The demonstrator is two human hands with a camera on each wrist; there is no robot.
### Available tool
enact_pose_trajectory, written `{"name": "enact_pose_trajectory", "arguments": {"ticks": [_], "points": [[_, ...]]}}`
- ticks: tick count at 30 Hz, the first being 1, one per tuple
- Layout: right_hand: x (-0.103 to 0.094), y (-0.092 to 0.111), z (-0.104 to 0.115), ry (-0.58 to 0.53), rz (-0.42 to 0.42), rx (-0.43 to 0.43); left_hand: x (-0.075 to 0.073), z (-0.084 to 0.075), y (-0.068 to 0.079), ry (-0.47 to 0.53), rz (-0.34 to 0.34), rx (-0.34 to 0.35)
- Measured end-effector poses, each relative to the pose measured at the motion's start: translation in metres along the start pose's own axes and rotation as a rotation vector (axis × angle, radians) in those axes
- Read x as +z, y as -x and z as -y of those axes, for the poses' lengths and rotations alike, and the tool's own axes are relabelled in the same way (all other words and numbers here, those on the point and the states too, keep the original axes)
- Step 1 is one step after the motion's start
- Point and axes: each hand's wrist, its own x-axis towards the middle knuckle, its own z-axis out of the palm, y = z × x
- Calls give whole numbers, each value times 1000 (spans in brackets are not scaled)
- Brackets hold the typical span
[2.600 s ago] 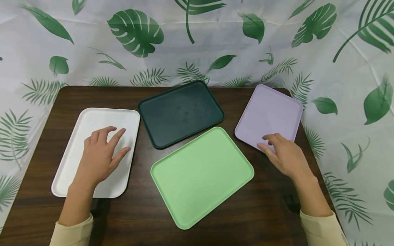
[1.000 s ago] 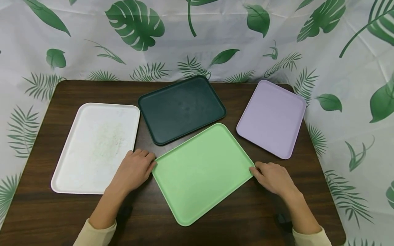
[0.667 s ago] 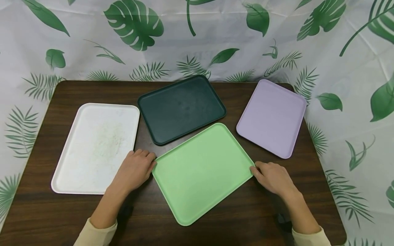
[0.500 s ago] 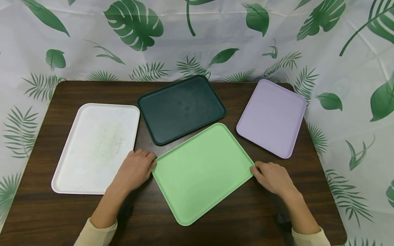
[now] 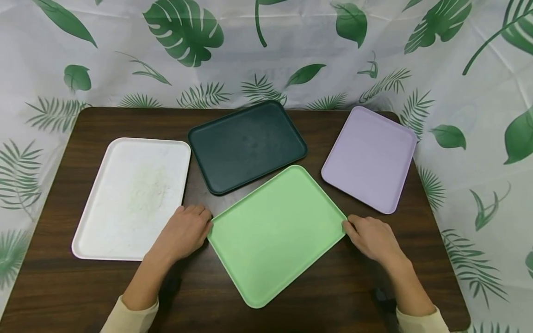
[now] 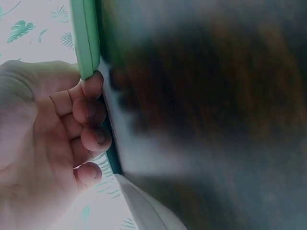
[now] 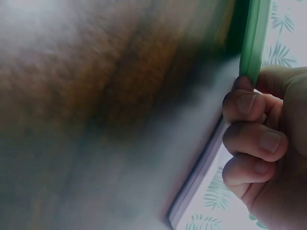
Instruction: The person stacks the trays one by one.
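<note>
A light green tray [image 5: 276, 236] lies at a slant in the middle of the dark wooden table. My left hand [image 5: 183, 232] pinches its left corner, and my right hand [image 5: 374, 238] pinches the opposite corner on the right. Both wrist views show the thumb on one side of the tray's rim [image 6: 85, 43] and a fingertip on the other; the remaining fingers curl below. A narrow gap seems to part the rim from the tabletop there. My left wrist crosses the near right corner of a white tray [image 5: 129, 199].
Behind the green tray lies a dark green tray [image 5: 247, 147], close to its far edge. A lilac tray [image 5: 369, 159] sits at the back right, slightly over the table's edge. Leaf-patterned cloth [image 5: 266, 55] hangs behind and beside the table [image 5: 195, 296].
Both hands have come inward from over the white and lilac trays to the green tray's corners and gripped them. Lately the green tray has shifted very slightly toward me.
</note>
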Motion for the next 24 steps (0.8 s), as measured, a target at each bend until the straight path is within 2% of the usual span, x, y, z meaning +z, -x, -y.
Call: {"name": "enact_pose_trajectory", "arguments": {"ticks": [8,18,24], "points": [[-10,-6,-2,29,-36,-35,-7,-9,8,83,34,1],[-22,-21,-3,50,-65,-100,-22,-21,15,198,171,-4],[-28,-31,-3,61,-39,-125,-25,-29,20,305,226,-22]]}}
